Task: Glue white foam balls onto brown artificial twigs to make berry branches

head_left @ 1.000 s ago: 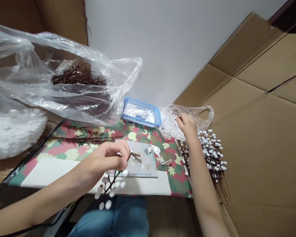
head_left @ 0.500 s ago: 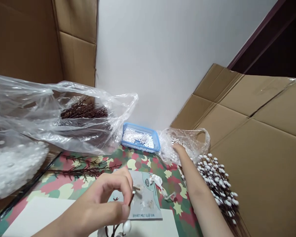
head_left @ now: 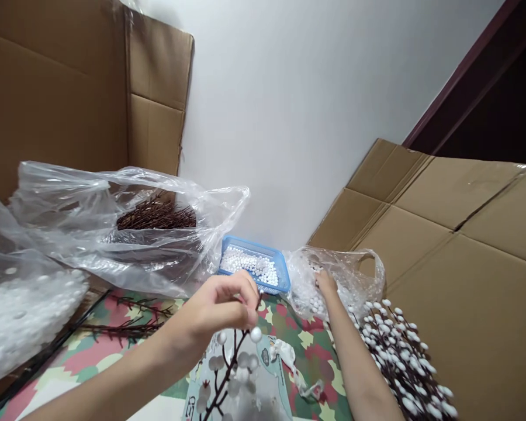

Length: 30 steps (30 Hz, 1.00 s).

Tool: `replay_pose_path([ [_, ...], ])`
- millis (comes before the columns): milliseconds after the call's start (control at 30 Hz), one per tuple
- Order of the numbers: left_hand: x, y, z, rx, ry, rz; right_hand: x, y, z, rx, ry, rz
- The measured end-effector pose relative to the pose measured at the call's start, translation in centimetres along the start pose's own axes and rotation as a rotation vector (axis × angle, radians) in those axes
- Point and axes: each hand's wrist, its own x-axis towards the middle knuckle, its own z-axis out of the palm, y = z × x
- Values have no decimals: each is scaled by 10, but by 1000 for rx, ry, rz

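Note:
My left hand (head_left: 228, 301) pinches the upper end of a brown artificial twig (head_left: 223, 383) between thumb and fingertips. White balls (head_left: 242, 374) sit on the twig's side shoots, and its tip pokes out above my fingers. Farther off, my right hand (head_left: 326, 283) reaches into a clear plastic bag (head_left: 355, 266) of small white balls. Its fingertips are lost among bag and balls, so their grip does not show. Beneath the twig lies a grey printed glue gun card (head_left: 272, 389).
A blue basket (head_left: 284, 280) of white balls stands against the wall. At left are a large clear bag (head_left: 158, 269) with brown twigs, a bag of white balls (head_left: 26, 321) and loose twigs (head_left: 123, 330). Finished-looking white-tipped stems (head_left: 403, 351) lie right. Cardboard (head_left: 464, 292) flanks the table.
My left hand has risen and moved right with the twig, bringing more of its white balls into view. The right hand stays at the bag. The whole view has shifted slightly.

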Motion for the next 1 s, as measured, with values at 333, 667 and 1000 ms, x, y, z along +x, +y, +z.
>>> replay_pose_path([
  [333,30,-8,2,-124,-81,23,-152,-88,-89,503,7,-891],
  [667,24,-6,6,-168,-128,5,-196,-125,-62,1209,10,-1235],
  [1000,28,-17,6,-230,-225,-94,-208,-124,-73,1538,-123,-1133],
])
